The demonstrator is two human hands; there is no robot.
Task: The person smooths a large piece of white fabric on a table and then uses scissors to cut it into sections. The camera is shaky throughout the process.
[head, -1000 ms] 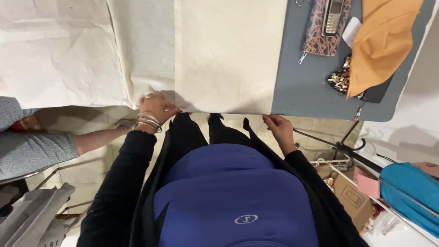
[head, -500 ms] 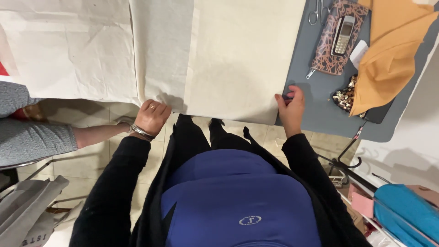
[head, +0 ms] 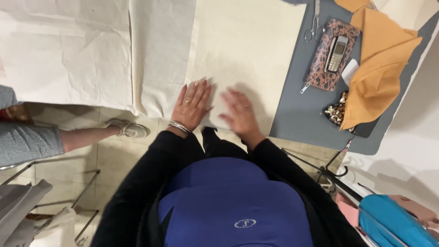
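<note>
While both palms are pressed flat on it, the cream fabric panel (head: 238, 55) is seen spread across the near part of the grey table (head: 297, 119), its near edge lying at the table's front edge. The left hand (head: 191, 106) is laid open with fingers stretched and slightly fanned, nothing being gripped; bangles are worn at its wrist. The right hand (head: 240, 114) is likewise held open and flat just beside it, though it is somewhat blurred, so finer detail of its fingers cannot be told.

As far as can be judged, the panel appears already laid out and largely smooth where the hands rest. To the left, a second cream strip (head: 160, 55) and a wider creased sheet (head: 64, 55) are seen overlapping; wrinkles remain there, so that part looks unflattened.

Well apart to the right, a patterned pouch (head: 320, 68) is set on the table with a small phone (head: 337, 54) on top, scissors (head: 313, 25) just beyond it, an orange cloth (head: 379, 68) beside them, and a heap of gold beads (head: 337, 112) near the cloth's lower corner. Another person's grey sleeve (head: 25, 142) and shoe (head: 125, 129) are visible at the left.
</note>
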